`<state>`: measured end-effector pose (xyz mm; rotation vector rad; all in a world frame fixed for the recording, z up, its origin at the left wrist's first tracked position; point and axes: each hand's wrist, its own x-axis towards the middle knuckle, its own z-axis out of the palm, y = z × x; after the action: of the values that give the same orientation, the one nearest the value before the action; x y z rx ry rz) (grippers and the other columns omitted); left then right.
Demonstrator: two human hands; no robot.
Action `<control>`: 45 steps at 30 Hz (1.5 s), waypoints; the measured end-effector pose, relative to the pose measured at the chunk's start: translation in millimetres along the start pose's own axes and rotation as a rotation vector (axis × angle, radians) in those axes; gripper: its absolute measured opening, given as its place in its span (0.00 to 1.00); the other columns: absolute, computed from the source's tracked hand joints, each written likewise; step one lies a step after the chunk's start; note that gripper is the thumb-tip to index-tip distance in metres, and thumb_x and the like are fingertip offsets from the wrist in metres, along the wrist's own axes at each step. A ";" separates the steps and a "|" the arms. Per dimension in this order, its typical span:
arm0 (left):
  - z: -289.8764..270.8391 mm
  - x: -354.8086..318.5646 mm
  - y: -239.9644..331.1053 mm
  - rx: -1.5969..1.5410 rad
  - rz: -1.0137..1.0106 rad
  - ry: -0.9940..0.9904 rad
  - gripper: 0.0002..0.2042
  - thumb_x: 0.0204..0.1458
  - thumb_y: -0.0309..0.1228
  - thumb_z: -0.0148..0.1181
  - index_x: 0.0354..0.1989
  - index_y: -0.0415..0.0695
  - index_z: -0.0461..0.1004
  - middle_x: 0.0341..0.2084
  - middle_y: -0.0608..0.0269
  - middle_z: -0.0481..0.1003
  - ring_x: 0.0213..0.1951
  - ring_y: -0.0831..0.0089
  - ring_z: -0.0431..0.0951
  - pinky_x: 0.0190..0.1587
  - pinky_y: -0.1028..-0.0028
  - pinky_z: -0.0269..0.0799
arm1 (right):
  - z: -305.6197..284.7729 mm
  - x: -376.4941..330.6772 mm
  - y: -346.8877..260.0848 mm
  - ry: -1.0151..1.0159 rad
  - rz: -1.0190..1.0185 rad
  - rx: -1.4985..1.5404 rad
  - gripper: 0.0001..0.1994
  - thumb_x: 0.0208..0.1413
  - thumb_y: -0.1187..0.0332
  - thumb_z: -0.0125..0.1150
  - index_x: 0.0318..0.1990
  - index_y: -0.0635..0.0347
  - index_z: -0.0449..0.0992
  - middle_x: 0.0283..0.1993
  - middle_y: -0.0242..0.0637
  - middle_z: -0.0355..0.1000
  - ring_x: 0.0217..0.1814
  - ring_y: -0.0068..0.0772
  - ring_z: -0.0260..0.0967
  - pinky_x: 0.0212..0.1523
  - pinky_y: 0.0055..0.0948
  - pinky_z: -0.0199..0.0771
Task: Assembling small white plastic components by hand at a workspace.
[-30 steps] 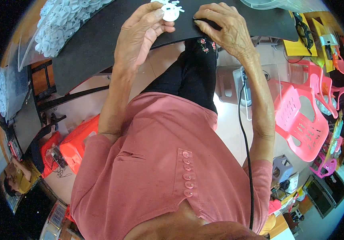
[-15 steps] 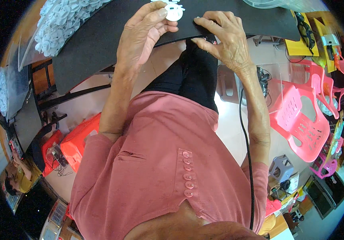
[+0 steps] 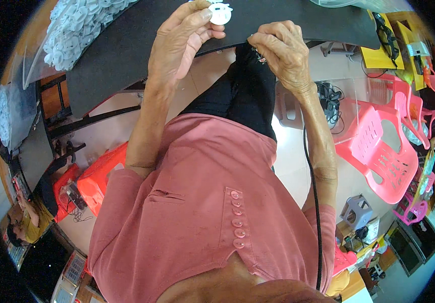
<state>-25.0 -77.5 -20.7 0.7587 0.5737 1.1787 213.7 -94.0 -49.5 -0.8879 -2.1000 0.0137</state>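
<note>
Between the thumb and fingers of my left hand (image 3: 177,48) is a white round plastic piece (image 3: 221,14) with a small slot and side tabs. It is held over the dark tabletop (image 3: 258,22), at the upper edge of the view. My right hand (image 3: 284,53) hangs at the table's near edge, to the right of that piece. Its thumb and forefinger are pressed together in a pinch. Whatever may be between those fingertips is too small or hidden to make out.
A heap of white plastic pieces (image 3: 78,38) lies in clear sheeting at the table's far left. A clear container (image 3: 339,4) stands at the back right. Pink plastic chairs (image 3: 374,146) are on my right, and a black cable (image 3: 312,177) runs along my right arm.
The thumb and forefinger of my right hand have closed from apart to a pinch. My left hand and the white piece have hardly moved.
</note>
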 end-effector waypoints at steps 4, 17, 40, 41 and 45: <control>-6.6 2.1 -3.2 -0.009 0.028 -0.028 0.09 0.63 0.25 0.55 0.49 0.38 0.73 0.40 0.56 0.78 0.39 0.68 0.79 0.45 0.68 0.77 | 1.5 14.3 -2.7 0.082 0.062 0.090 0.04 0.54 0.71 0.69 0.37 0.54 0.82 0.34 0.29 0.76 0.37 0.30 0.71 0.41 0.32 0.67; -2.0 4.0 -3.5 0.002 0.065 -0.027 0.09 0.64 0.23 0.55 0.50 0.39 0.73 0.43 0.58 0.77 0.41 0.70 0.79 0.46 0.70 0.77 | 19.9 50.0 -37.9 0.274 0.722 0.951 0.02 0.63 0.78 0.62 0.41 0.66 0.78 0.36 0.27 0.76 0.37 0.13 0.68 0.39 0.14 0.69; 11.1 -2.3 -7.9 0.089 0.140 0.076 0.09 0.61 0.19 0.56 0.49 0.36 0.72 0.43 0.58 0.77 0.46 0.70 0.79 0.53 0.70 0.77 | 40.8 37.8 -33.5 0.337 0.636 0.774 0.06 0.60 0.74 0.68 0.43 0.63 0.83 0.39 0.29 0.80 0.41 0.17 0.74 0.45 0.18 0.75; 10.7 -2.4 -8.0 0.090 0.140 0.076 0.09 0.61 0.19 0.56 0.49 0.36 0.72 0.43 0.58 0.77 0.46 0.70 0.79 0.53 0.70 0.77 | 41.4 37.5 -33.5 0.344 0.629 0.768 0.06 0.60 0.74 0.68 0.43 0.63 0.83 0.39 0.29 0.80 0.41 0.17 0.74 0.45 0.18 0.75; 4.1 -1.7 -13.9 0.143 0.174 0.068 0.09 0.61 0.19 0.57 0.49 0.36 0.72 0.42 0.60 0.77 0.45 0.71 0.79 0.52 0.72 0.77 | 43.2 38.7 -34.1 0.367 0.610 0.776 0.05 0.60 0.74 0.68 0.43 0.63 0.83 0.38 0.29 0.80 0.40 0.16 0.74 0.44 0.18 0.75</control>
<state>-14.1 -82.8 -28.9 0.9073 0.6639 1.3385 147.8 -84.1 -40.4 -0.9037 -1.2456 0.8546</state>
